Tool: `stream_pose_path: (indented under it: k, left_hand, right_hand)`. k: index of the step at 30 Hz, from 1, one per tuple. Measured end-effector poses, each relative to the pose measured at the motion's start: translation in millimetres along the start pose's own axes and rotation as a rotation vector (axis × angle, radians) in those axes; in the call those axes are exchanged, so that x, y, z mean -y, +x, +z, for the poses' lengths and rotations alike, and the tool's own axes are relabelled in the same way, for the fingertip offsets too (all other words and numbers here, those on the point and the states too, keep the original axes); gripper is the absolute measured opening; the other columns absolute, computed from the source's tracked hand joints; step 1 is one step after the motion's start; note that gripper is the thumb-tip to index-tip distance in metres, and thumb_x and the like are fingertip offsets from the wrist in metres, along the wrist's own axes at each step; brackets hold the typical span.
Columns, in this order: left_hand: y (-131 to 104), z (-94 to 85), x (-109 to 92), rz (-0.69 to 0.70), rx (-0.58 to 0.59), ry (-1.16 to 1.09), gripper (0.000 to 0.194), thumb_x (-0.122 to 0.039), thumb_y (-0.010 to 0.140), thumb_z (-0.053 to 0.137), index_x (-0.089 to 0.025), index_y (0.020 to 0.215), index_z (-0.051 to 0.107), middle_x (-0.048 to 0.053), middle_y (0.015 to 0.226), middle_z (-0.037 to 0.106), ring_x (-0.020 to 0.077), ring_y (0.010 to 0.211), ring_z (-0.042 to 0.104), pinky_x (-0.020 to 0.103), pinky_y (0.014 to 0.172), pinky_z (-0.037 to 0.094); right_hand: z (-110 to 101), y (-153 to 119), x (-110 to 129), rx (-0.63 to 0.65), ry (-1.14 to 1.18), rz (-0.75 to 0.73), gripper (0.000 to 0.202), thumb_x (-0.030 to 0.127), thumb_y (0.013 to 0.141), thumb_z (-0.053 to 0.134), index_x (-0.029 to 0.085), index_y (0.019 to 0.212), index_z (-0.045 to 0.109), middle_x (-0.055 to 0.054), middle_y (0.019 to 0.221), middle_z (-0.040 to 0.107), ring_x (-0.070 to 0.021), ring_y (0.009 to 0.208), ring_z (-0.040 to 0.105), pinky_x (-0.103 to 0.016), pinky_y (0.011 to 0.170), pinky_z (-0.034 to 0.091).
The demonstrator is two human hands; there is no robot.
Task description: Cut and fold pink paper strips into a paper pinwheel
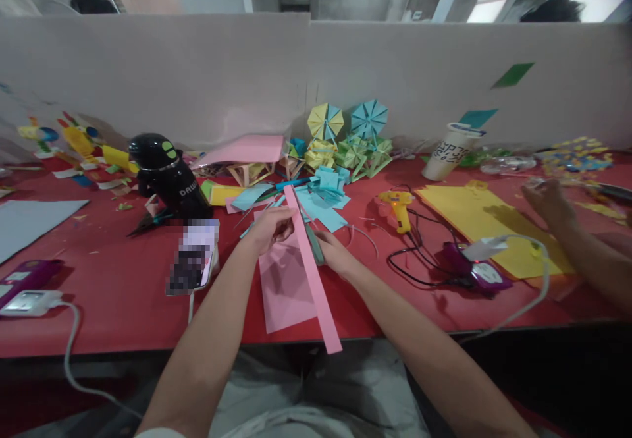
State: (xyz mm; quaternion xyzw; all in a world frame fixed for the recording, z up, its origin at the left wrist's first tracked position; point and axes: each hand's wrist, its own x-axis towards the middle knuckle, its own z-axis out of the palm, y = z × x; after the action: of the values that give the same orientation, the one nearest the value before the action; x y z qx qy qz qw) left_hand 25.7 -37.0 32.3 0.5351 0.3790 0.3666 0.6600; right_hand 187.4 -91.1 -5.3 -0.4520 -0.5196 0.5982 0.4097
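Observation:
A long pink paper strip [313, 273] slants toward me, its upper part pinched in my left hand [270, 227]. My right hand [334, 251] is closed round the grey-green handles of a pair of scissors [315, 244], close along the strip's right edge. The strip hides most of the blades, so I cannot tell whether they touch the paper. Beneath both hands a pink paper sheet [286, 286] lies on the red table [227, 323]. Blue paper pieces [323, 207] and thin offcuts are scattered just beyond my hands.
Left of my arms are a phone [195, 260] and a black bottle [172, 178]. To the right sit a yellow glue gun [397, 209] with its cord, a purple power strip [476, 270], yellow sheets [464, 214] and a cup [447, 155]. Another person's hand [550, 207] is at far right.

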Motion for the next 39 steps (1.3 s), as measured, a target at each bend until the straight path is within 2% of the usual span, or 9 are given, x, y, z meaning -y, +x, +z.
stream_pose_path:
  k: [10, 18, 24, 28, 31, 34, 36, 38, 39]
  left_hand:
    - [0.7, -1.1, 1.7, 0.002, 0.008, 0.013, 0.030, -0.038, 0.076, 0.063, -0.017, 0.059, 0.051, -0.001, 0.039, 0.046, 0.0062, 0.033, 0.034, 0.021, 0.037, 0.016]
    - [-0.3, -0.9, 1.2, 0.009, 0.011, 0.015, 0.032, -0.040, 0.074, 0.065, -0.017, 0.058, 0.052, -0.001, 0.040, 0.045, 0.0065, 0.034, 0.035, 0.022, 0.038, 0.016]
    - [-1.4, 0.1, 1.0, -0.009, -0.039, -0.007, 0.031, -0.041, 0.072, 0.072, -0.016, 0.064, 0.055, -0.001, 0.051, 0.053, 0.0075, 0.042, 0.045, 0.021, 0.040, 0.025]
    - [-0.9, 1.5, 0.3, 0.028, -0.026, 0.001, 0.034, -0.042, 0.068, 0.078, -0.016, 0.067, 0.057, -0.001, 0.059, 0.057, 0.0083, 0.053, 0.055, 0.019, 0.048, 0.036]
    - [1.7, 2.0, 1.2, 0.042, -0.053, -0.014, 0.038, -0.046, 0.067, 0.079, -0.016, 0.068, 0.056, -0.001, 0.062, 0.059, 0.0090, 0.055, 0.058, 0.019, 0.048, 0.038]
    - [4.2, 2.9, 3.0, 0.057, -0.093, -0.026, 0.040, -0.048, 0.067, 0.080, -0.016, 0.070, 0.056, -0.002, 0.060, 0.058, 0.0084, 0.051, 0.057, 0.018, 0.045, 0.037]
    - [5.4, 3.9, 4.4, 0.068, -0.120, -0.020, 0.040, -0.048, 0.067, 0.079, -0.016, 0.069, 0.055, -0.003, 0.057, 0.057, 0.0082, 0.049, 0.056, 0.018, 0.045, 0.038]
    - [6.5, 5.0, 6.0, 0.081, -0.148, -0.009, 0.039, -0.047, 0.068, 0.079, -0.016, 0.069, 0.056, -0.003, 0.057, 0.057, 0.0078, 0.048, 0.056, 0.018, 0.045, 0.040]
    - [7.1, 5.7, 6.9, 0.088, -0.160, -0.006, 0.037, -0.046, 0.069, 0.079, -0.016, 0.070, 0.057, -0.003, 0.058, 0.058, 0.0077, 0.048, 0.056, 0.019, 0.045, 0.041]
  right_hand:
    - [0.8, 1.5, 0.0, 0.023, -0.027, -0.094, 0.050, 0.067, 0.075, 0.063, 0.018, 0.084, 0.066, -0.001, 0.056, 0.060, -0.0154, 0.053, 0.054, -0.026, 0.049, 0.040]
    - [-1.3, -2.6, 10.6, 0.010, -0.088, -0.098, 0.049, 0.071, 0.076, 0.059, 0.022, 0.069, 0.053, 0.003, 0.045, 0.050, -0.0135, 0.042, 0.046, -0.027, 0.043, 0.035]
    - [-40.1, 1.5, 18.8, -0.379, -0.366, -0.200, 0.043, 0.062, 0.080, 0.059, 0.021, 0.069, 0.053, 0.002, 0.053, 0.051, -0.0128, 0.048, 0.046, -0.026, 0.047, 0.033]
    - [-77.7, 4.2, 13.9, -0.545, -0.748, -0.168, 0.035, 0.050, 0.081, 0.060, 0.020, 0.065, 0.057, -0.002, 0.058, 0.059, -0.0156, 0.057, 0.053, -0.026, 0.052, 0.034]
    - [-95.3, 7.1, 11.0, -0.592, -0.889, -0.105, 0.020, 0.040, 0.077, 0.067, 0.020, 0.077, 0.065, -0.005, 0.072, 0.069, -0.0186, 0.068, 0.062, -0.026, 0.060, 0.042]
    - [-98.1, 10.9, 16.2, -0.593, -0.994, -0.120, 0.012, 0.027, 0.078, 0.065, 0.018, 0.086, 0.069, -0.010, 0.089, 0.073, -0.0214, 0.082, 0.066, -0.031, 0.072, 0.047]
    - [-91.9, 12.4, 24.5, -0.577, -1.010, -0.250, 0.013, 0.024, 0.083, 0.058, 0.016, 0.083, 0.069, -0.013, 0.093, 0.072, -0.0233, 0.089, 0.064, -0.034, 0.079, 0.047]
    - [-80.7, 12.0, 34.0, -0.523, -0.880, -0.396, 0.022, 0.033, 0.088, 0.054, 0.017, 0.083, 0.068, -0.012, 0.092, 0.071, -0.0234, 0.090, 0.062, -0.035, 0.079, 0.047]
    - [-74.0, 11.0, 38.1, -0.410, -0.776, -0.409, 0.031, 0.042, 0.091, 0.051, 0.017, 0.082, 0.068, -0.009, 0.087, 0.070, -0.0216, 0.084, 0.062, -0.034, 0.075, 0.047]
